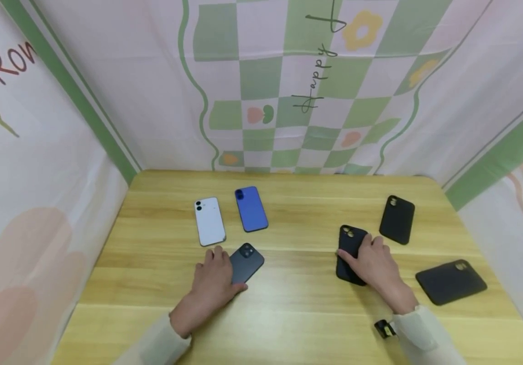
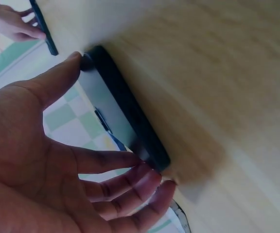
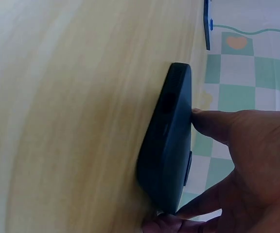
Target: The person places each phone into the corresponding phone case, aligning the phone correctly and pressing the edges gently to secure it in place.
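Observation:
My left hand (image 1: 212, 279) holds a dark grey phone (image 1: 247, 264) by its edges, thumb on one side and fingertips on the other. The left wrist view shows this phone (image 2: 130, 109) with its side edge towards the camera, at the tabletop. On the right, my right hand (image 1: 377, 266) grips a black phone case (image 1: 349, 253) across its width. Seen from the right wrist, the case (image 3: 165, 145) has cutouts along its edge, the thumb against one side and fingers at the other.
A white phone (image 1: 210, 221) and a blue phone (image 1: 252, 209) lie behind my left hand. Two more black cases lie at the right, one farther back (image 1: 397, 219) and one nearer (image 1: 451, 282). Printed cloth (image 1: 261, 81) hangs behind the wooden table (image 1: 298, 314).

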`<state>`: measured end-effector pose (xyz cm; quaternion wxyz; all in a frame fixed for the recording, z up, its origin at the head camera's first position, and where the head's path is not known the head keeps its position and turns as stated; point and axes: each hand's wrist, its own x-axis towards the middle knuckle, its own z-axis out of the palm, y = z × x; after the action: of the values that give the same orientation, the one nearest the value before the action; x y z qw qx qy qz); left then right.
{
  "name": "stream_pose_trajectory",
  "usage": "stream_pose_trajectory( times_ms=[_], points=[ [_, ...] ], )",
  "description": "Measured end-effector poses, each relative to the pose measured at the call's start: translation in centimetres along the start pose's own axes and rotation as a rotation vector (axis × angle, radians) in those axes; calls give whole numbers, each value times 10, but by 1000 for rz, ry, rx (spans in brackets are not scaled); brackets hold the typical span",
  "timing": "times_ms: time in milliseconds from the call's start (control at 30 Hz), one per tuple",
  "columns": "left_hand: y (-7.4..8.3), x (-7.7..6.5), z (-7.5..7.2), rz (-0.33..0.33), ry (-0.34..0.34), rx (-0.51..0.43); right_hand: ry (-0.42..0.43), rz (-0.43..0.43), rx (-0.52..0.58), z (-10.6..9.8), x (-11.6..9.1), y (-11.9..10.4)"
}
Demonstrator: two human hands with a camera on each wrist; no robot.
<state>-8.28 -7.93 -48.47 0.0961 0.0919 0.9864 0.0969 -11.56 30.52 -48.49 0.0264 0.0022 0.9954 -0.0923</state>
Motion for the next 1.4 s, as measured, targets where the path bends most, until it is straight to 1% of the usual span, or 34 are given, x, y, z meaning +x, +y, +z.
stream_pose_trajectory(
  times_ms=[133, 233, 367, 500, 667, 867, 1000, 1167, 1233, 1300, 1400],
  points=[
    [4, 2, -2, 3, -18, 1, -49, 0, 30, -4, 3, -1],
    [6, 4, -4, -3, -31, -17, -119, 23, 69, -9, 4, -2],
    [7, 4, -5, -16, -40, -50, -185, 34, 104, -14, 5, -3],
    [6, 5, -5, -26, -31, -76, -215, 46, 135, -17, 6, -3],
    [6, 5, -4, -46, -5, -111, -198, 44, 164, -18, 8, -4],
    [3, 5, -5, -40, 5, -121, -198, 23, 169, -22, 9, -7],
    [0, 6, -6, -21, -16, -171, -170, 12, 180, -26, 7, -7],
    [-4, 9, -8, 8, -63, -202, -129, -31, 227, -31, 4, -6],
    [-7, 11, -8, 14, -79, -215, -135, -37, 255, -33, 3, -5],
    [-9, 13, -8, 14, -93, -248, -135, -47, 275, -35, 2, -5],
    [-12, 15, -9, 26, -108, -323, -135, -62, 305, -38, 1, -5]
  ],
)
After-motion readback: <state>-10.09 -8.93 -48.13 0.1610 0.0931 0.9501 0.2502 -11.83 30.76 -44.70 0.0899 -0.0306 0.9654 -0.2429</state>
